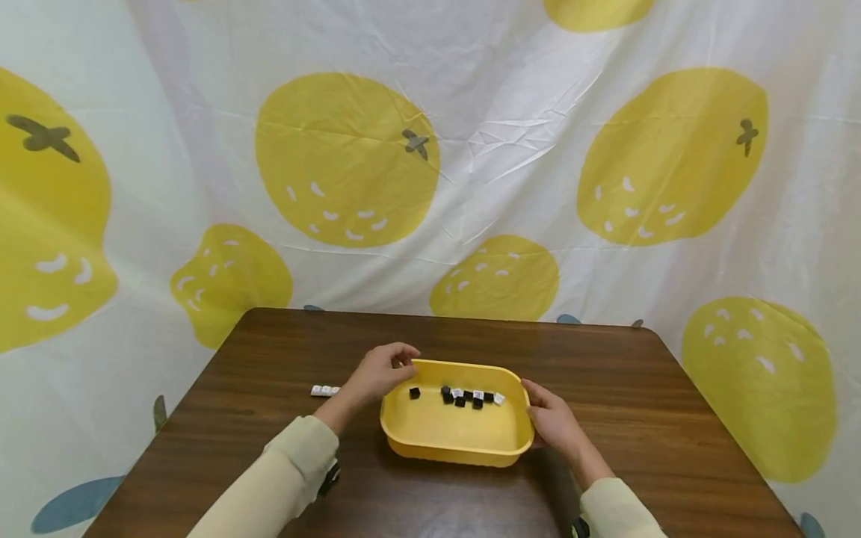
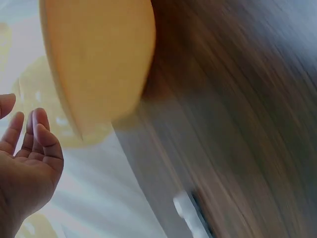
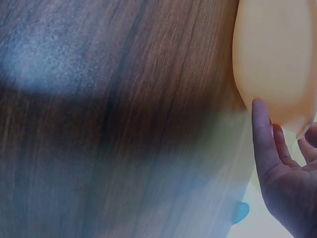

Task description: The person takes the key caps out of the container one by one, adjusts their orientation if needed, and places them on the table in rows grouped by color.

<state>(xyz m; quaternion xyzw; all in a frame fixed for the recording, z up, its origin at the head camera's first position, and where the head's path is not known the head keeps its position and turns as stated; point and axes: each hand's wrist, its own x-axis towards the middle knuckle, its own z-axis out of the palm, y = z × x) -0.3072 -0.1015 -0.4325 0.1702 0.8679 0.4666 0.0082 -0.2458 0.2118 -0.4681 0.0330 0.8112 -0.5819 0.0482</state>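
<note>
A yellow rectangular tray (image 1: 457, 433) with raised walls is in the middle of the head view. Inside it lie several small black and white cube-like pieces, one black piece (image 1: 414, 393) apart at the left and the others (image 1: 471, 397) bunched toward the back. My right hand (image 1: 554, 418) grips the tray's right end, thumb at the rim; in the right wrist view its fingers (image 3: 265, 134) press the outer wall from below. By the back left corner is my left hand (image 1: 386, 370), fingers loosely bent. The left wrist view shows that hand (image 2: 32, 173) beside the tray wall (image 2: 99, 64), holding nothing.
A short row of white pieces (image 1: 326, 390) lies on the brown wooden table (image 1: 282, 344), left of the tray and partly behind the left forearm. A white curtain (image 1: 484, 97) with a yellow fruit print hangs behind the table's far edge.
</note>
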